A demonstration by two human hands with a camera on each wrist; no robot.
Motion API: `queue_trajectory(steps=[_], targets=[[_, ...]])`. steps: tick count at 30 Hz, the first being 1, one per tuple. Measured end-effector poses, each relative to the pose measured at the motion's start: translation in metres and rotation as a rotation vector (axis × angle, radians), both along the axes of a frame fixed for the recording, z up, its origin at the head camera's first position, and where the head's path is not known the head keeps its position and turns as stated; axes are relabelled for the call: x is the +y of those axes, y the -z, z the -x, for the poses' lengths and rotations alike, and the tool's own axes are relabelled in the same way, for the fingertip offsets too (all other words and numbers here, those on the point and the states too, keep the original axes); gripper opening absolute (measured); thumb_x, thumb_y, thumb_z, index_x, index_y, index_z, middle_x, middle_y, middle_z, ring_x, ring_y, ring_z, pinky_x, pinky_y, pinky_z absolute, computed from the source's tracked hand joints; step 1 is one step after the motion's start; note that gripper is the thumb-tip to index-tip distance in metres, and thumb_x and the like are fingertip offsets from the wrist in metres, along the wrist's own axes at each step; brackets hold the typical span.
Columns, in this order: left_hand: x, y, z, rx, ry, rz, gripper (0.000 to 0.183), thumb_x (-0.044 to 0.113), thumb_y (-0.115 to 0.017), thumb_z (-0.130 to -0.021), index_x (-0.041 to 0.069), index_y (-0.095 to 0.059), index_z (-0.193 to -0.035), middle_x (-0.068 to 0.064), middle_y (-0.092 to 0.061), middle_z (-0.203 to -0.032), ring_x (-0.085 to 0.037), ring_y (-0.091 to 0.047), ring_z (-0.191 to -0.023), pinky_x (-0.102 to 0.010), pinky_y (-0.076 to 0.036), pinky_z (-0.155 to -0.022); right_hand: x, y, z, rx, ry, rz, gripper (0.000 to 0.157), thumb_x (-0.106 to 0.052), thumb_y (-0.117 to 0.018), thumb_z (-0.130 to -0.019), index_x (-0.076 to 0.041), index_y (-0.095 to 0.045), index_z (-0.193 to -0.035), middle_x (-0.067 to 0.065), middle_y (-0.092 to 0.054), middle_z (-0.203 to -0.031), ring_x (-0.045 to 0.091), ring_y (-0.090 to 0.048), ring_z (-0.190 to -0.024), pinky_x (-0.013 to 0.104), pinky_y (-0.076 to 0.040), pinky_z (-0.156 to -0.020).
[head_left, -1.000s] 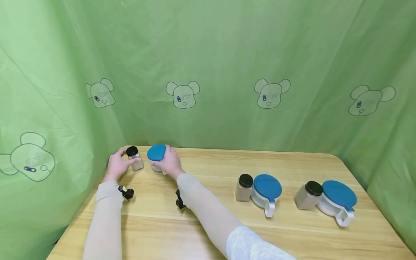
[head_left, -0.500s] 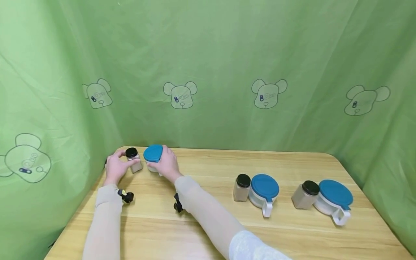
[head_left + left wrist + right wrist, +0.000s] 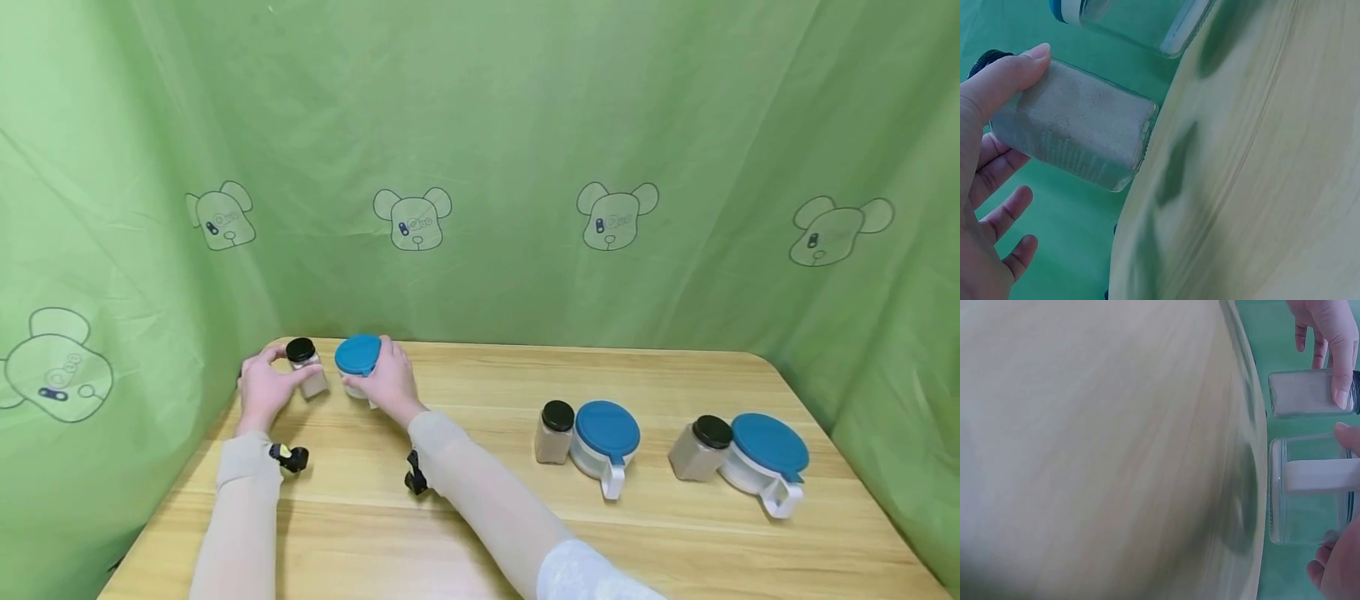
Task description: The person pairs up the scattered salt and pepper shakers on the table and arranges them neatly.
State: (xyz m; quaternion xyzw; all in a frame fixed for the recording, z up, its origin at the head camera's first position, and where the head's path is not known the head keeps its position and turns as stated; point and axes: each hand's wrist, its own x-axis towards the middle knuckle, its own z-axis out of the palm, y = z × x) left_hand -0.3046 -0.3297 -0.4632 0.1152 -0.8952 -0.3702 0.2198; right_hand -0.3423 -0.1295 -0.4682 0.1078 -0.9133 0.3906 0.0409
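Note:
At the far left of the table, my left hand [image 3: 264,389] pinches a square clear jar [image 3: 314,383] of greyish powder with a black lid. In the left wrist view, the thumb lies across the upper part of that powder jar [image 3: 1079,119], whose base is right at the tabletop. Just to its right, my right hand [image 3: 392,377] grips a clear seasoning pot with a blue lid [image 3: 357,354]. Its white handle [image 3: 1319,475] points toward the camera in the right wrist view, thumb and fingers on either side. A narrow gap separates the two containers, both upright.
Nearer the middle right stand another powder jar [image 3: 553,442] and blue-lidded pot [image 3: 607,432], side by side. A similar pair, a jar [image 3: 696,457] and a pot [image 3: 768,446], stands farther right. A green curtain [image 3: 510,283] hangs behind and beside the wooden table [image 3: 360,533].
The head view has shifted slightly, so everything sits a little farther left in it. Both hands keep hold of the same containers and have barely moved.

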Motion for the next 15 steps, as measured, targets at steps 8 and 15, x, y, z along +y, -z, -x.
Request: queue_trajectory(steps=[8, 15], targets=[[0.007, 0.0, -0.003, 0.039, 0.002, 0.031, 0.066, 0.044, -0.085, -0.071, 0.004, -0.063, -0.118, -0.016, -0.063, -0.125, -0.038, -0.041, -0.127, -0.057, -0.025, -0.105, 0.005, -0.002, -0.004, 0.025, 0.013, 0.024, 0.096, -0.052, -0.081, -0.073, -0.01, -0.034, -0.146, 0.009, -0.051, -0.141, 0.025, -0.049, -0.13, 0.043, -0.043, -0.106], [0.015, 0.0, -0.009, 0.082, 0.002, 0.052, 0.063, 0.042, -0.086, -0.07, 0.004, -0.064, -0.115, -0.018, -0.064, -0.122, -0.038, -0.042, -0.122, -0.057, -0.025, -0.103, 0.012, -0.004, -0.009, 0.019, 0.014, 0.077, 0.096, -0.049, -0.082, -0.073, -0.009, -0.034, -0.147, 0.01, -0.05, -0.141, 0.027, -0.048, -0.13, 0.046, -0.044, -0.106]])
